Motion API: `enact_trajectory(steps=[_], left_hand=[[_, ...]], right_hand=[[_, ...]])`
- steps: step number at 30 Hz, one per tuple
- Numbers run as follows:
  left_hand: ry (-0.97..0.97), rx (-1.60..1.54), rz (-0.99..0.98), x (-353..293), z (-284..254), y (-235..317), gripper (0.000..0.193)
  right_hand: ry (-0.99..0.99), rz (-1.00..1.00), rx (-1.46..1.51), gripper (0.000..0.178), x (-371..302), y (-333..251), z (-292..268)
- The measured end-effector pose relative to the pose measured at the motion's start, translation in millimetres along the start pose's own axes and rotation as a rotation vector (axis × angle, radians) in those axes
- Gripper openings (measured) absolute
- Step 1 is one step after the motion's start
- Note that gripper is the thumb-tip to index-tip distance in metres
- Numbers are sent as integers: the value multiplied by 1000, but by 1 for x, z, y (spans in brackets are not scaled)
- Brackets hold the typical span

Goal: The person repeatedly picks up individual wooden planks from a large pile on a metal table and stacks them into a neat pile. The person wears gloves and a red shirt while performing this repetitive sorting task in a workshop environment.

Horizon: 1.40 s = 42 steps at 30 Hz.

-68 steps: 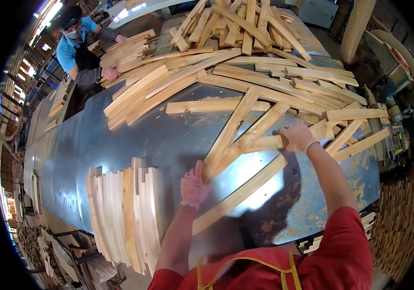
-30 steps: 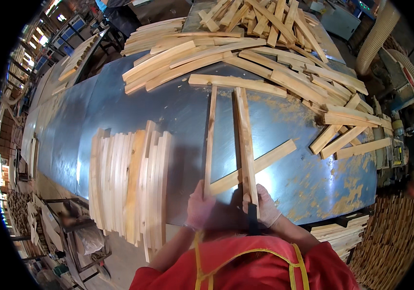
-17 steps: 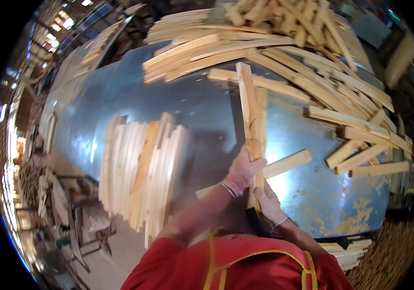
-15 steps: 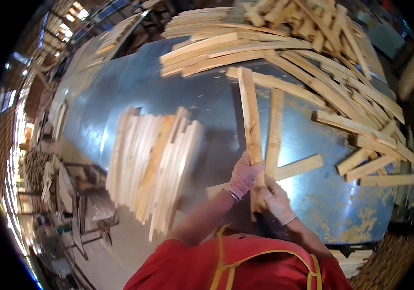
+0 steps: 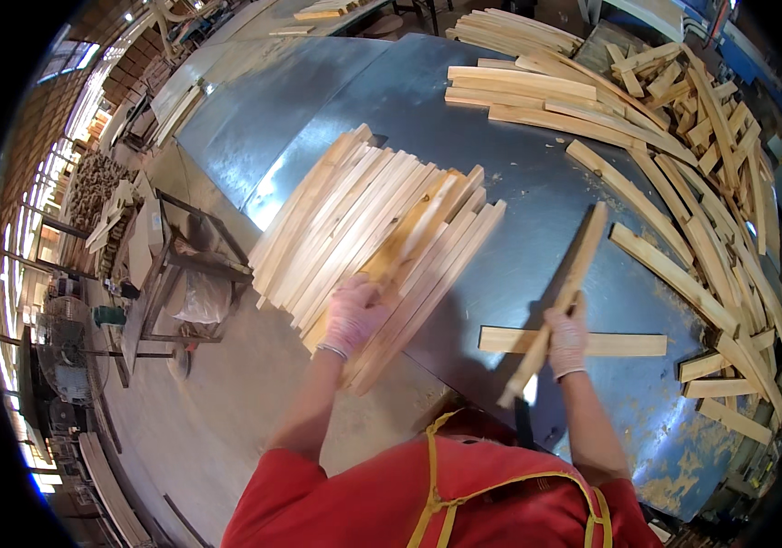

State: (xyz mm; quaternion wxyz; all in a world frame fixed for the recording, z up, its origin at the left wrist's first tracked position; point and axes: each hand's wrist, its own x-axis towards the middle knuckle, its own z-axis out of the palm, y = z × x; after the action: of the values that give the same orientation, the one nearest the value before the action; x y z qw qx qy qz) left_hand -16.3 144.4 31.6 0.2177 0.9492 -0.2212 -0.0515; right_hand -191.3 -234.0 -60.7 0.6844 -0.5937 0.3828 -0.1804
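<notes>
Left hand (image 5: 354, 315) on near part of strip row (image 5: 345, 219). Right hand (image 5: 567, 338) grips a single strip (image 5: 583, 248), slanting above a crosswise strip (image 5: 626, 345) on bench (image 5: 528, 173). Jumbled pile (image 5: 724, 137) beyond, right of both hands.

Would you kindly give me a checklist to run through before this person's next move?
1. Right hand gripping the slanted board: ok, fingers wrapped around it.
2. Left hand firmly gripping one board in the row of boards: cannot tell; its fingers are partly hidden.
3. Row ends even: not ok, several stick out.
4. Row fully on the metal table: not ok, near ends reach past the edge.
5. Nothing beneath the slanted board: not ok, a loose board lies crosswise there.
</notes>
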Motion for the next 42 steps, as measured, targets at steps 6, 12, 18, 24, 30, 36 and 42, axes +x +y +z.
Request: enact_trajectory(steps=[6, 12, 18, 24, 30, 36, 42], left_hand=[[5, -183, -211, -11, -21, -18, 15], [-166, -523, -343, -14, -6, 38, 14], [240, -30, 12, -15, 16, -6, 20], [197, 329, -242, 2, 11, -9, 72], [-79, 155, 328, -45, 117, 103, 71], [-483, 219, 247, -25, 153, 208, 89], [-506, -200, -114, -44, 114, 146, 68]], right_hand=[[-348, 239, -62, 86, -71, 8, 108], [-978, -8, -731, 73, -44, 0, 131], [-580, -144, -1112, 63, 30, -122, 11], [274, -362, -1584, 82, 147, -110, -275], [238, -75, -1713, 87, 186, -120, -331], [-183, -250, -1679, 101, 197, -126, -269], [-392, 178, -518, 92, 146, -123, -226]])
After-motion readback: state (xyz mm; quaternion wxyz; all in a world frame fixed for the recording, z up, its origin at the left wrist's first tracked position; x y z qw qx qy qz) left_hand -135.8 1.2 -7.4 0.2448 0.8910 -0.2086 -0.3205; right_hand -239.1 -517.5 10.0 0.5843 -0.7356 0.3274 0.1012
